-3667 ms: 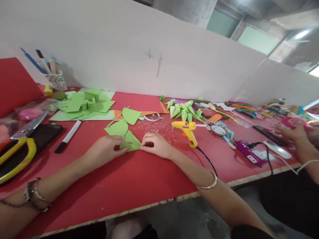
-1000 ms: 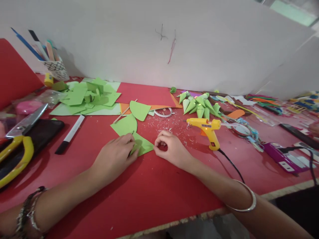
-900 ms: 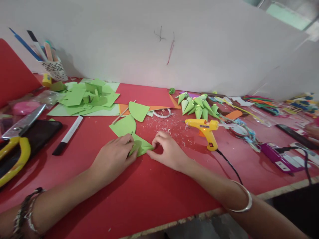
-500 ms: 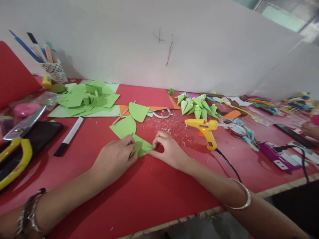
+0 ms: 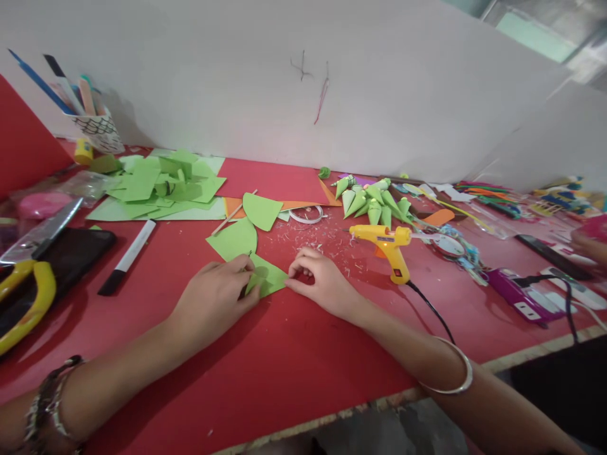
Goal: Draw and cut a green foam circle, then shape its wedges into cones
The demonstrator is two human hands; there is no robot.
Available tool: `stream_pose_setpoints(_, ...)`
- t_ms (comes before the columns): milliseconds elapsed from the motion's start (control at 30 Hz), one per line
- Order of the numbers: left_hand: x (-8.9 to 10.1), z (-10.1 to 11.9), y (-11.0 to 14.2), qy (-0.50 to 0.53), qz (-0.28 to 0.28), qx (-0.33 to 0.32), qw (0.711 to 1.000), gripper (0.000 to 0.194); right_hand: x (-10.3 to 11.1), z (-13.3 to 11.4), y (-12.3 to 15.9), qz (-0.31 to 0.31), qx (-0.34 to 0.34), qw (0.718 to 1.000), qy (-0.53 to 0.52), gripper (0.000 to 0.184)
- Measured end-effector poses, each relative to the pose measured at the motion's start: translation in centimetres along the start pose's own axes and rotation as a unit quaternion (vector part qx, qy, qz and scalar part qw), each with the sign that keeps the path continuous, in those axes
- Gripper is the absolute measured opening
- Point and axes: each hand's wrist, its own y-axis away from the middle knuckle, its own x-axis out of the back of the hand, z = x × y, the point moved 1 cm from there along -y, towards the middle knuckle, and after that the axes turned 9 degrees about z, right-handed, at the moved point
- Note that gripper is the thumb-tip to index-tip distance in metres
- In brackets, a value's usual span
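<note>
Between my hands lies a green paper piece [image 5: 269,277] on the red table. My left hand [image 5: 215,294] is closed on its left side, thumb and fingers pinching the paper. At its right corner, the thumb and forefinger of my right hand [image 5: 322,284] pinch the tip. Just behind are two more cut green paper pieces, one fan-shaped [image 5: 262,212] and one rounded [image 5: 234,239]. A thin wooden stick [image 5: 236,212] lies partly under them. Right of my right hand rests a yellow hot glue gun [image 5: 389,243] with a black cord.
A pile of green paper pieces [image 5: 164,183] lies back left. Small green paper cones [image 5: 372,201] cluster at the back. Yellow-handled scissors [image 5: 40,284], a marker [image 5: 128,256], a pen cup [image 5: 97,129], a purple power socket [image 5: 521,300] and another person's hand [image 5: 588,245] flank the workspace.
The right corner of the paper, curled up under my right fingers before, now lies flatter. My left hand keeps its hold. The whole view has shifted slightly.
</note>
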Motion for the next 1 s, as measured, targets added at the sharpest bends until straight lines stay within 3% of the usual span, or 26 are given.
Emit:
stream_pose_setpoints(133, 0.10, -0.06, 0.01, 0.018, -0.002, 0.009, 1.000, 0.035, 0.21, -0.07, 0.00, -0.008, 0.008, 1.000, -0.012, 0.002)
stream_pose_setpoints(333, -0.02, -0.36, 0.16, 0.033, -0.007, 0.021, 0.999, 0.031, 0.33, -0.13, -0.08, -0.025, 0.000, 1.000, -0.015, 0.013)
stream_pose_setpoints(500, 0.10, -0.68, 0.39, 0.030, -0.017, 0.032, 0.999, 0.015, 0.32, 0.02, 0.02, -0.023, 0.013, 1.000, -0.016, 0.013)
stream_pose_setpoints(600, 0.25, -0.90, 0.58, 0.039, -0.015, 0.033, 0.999, 0.032, 0.30, 0.09, 0.02, -0.021, 0.019, 1.000, -0.012, 0.013)
stream_pose_setpoints(700, 0.48, -0.83, 0.70, 0.048, 0.002, -0.010, 0.999, 0.047, 0.26, 0.12, -0.04, -0.019, 0.020, 1.000, -0.006, 0.014)
stream_pose_setpoints(833, 0.67, -0.50, 0.69, 0.030, 0.008, -0.089, 0.995, 0.052, 0.24, 0.08, -0.03, -0.021, 0.019, 1.000, -0.004, 0.015)
stream_pose_setpoints(1000, 0.30, -0.96, 0.33, 0.093, -0.023, -0.087, 0.992, 0.041, 0.24, -0.06, 0.05, -0.019, 0.022, 1.000, -0.003, 0.015)
